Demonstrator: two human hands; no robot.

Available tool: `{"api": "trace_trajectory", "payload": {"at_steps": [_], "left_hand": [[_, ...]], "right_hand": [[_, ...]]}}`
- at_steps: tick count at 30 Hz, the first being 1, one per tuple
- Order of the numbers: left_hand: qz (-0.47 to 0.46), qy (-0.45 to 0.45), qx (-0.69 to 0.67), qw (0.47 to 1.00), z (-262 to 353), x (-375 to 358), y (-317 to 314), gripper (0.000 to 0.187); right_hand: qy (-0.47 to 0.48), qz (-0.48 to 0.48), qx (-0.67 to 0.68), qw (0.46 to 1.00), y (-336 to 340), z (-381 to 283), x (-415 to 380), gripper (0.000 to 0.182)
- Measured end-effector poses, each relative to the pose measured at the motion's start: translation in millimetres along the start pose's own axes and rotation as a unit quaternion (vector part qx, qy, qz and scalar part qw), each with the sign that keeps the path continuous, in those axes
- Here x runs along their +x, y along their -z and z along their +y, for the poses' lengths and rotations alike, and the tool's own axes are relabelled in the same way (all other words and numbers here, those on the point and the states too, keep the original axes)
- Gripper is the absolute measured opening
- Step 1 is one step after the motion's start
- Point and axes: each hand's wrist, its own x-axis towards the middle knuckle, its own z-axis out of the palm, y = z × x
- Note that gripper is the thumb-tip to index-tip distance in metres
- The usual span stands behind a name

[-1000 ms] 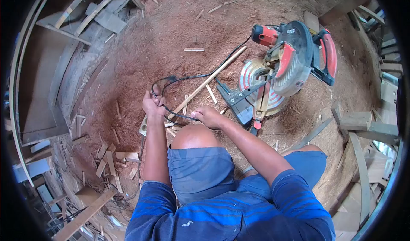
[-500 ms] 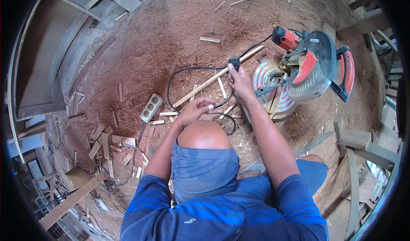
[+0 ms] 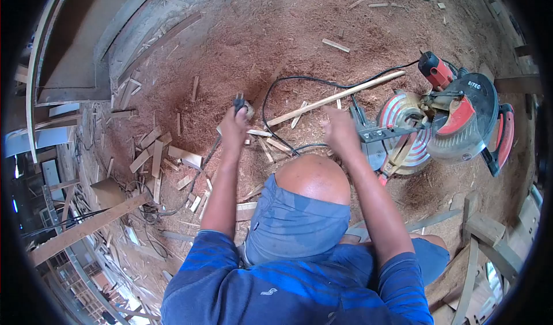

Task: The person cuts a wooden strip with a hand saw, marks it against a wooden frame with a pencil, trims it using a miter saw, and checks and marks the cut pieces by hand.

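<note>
My bare knee (image 3: 314, 178) is raised in front of me, nearest of all. At the near left a long beam (image 3: 89, 230) lies slantwise, and beyond it are scattered offcuts (image 3: 156, 158). My right hand (image 3: 341, 134) is out past the knee, just left of the saw; it is blurred, and I cannot tell whether its fingers are spread or pinching anything. My left hand (image 3: 233, 128) is farther left, fingers closed round the plug (image 3: 238, 102), whose pins point away from me. A pale strip (image 3: 249, 111) shows just beside the plug, mostly hidden by that hand; I cannot tell whether they touch. Between my hands the cord (image 3: 265, 107) loops on the sawdust, passes beyond a stick (image 3: 337, 99), and runs right to the saw (image 3: 469, 100). Farther off lies a lone sliver (image 3: 336, 46).
</note>
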Motion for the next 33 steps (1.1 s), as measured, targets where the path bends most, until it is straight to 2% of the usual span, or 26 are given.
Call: {"api": "trace_trajectory", "payload": {"at_steps": [1, 3, 6, 9, 10, 13, 16, 19, 20, 24, 28, 33], "left_hand": [[0.004, -0.035, 0.099, 0.994, -15.7, 9.0, 17.7, 0.029], [0.009, -0.101, 0.297, 0.95, -52.4, 22.1, 42.5, 0.027], [-0.068, -0.143, 0.32, 0.934, -50.9, 33.6, 50.8, 0.022], [-0.092, -0.198, 0.353, 0.91, -43.2, 55.4, 38.7, 0.024], [-0.092, -0.155, 0.377, 0.908, -32.0, 56.1, 32.4, 0.026], [-0.147, -0.102, 0.454, 0.873, -34.1, 78.9, 19.3, 0.029], [-0.18, -0.089, 0.477, 0.856, -30.1, 91.6, 9.1, 0.026], [-0.175, -0.101, 0.486, 0.85, -25.0, 101.3, 5.7, 0.028], [-0.209, -0.106, 0.508, 0.829, -22.5, 105.1, 5.3, 0.026], [-0.229, -0.103, 0.544, 0.801, -5.6, 111.8, -4.6, 0.024], [-0.221, -0.086, 0.57, 0.786, -2.2, 113.6, -10.8, 0.024], [-0.242, -0.088, 0.581, 0.772, 3.3, 113.9, -13.3, 0.026]], "right_hand": [[-0.021, 0.027, -0.058, 0.998, 7.3, 25.2, 6.5, 0.047], [-0.056, 0.137, -0.197, 0.969, 0.7, 65.7, 8.4, 0.039], [-0.181, -0.001, -0.163, 0.97, 8.7, 77.5, 22.0, 0.03], [-0.207, -0.056, -0.169, 0.962, 5.4, 91.4, 43.5, 0.032], [-0.191, -0.016, -0.164, 0.968, 3.0, 99.1, 40.5, 0.029], [-0.145, 0.09, -0.157, 0.973, 1.4, 112.8, 39.9, 0.023], [-0.105, 0.156, -0.172, 0.967, -0.9, 120.9, 38.2, 0.019], [-0.11, 0.11, -0.175, 0.972, 15.7, 103.0, 48.1, 0.022], [-0.109, 0.109, -0.185, 0.971, 15.3, 102.6, 51.9, 0.025], [-0.1, 0.041, -0.206, 0.972, 55.8, 58.7, 48.1, 0.026], [-0.076, 0.04, -0.169, 0.982, 86.4, 28.6, 37.8, 0.026], [-0.047, 0.032, -0.092, 0.994, 86.5, 14.9, 40.5, 0.022]]}}
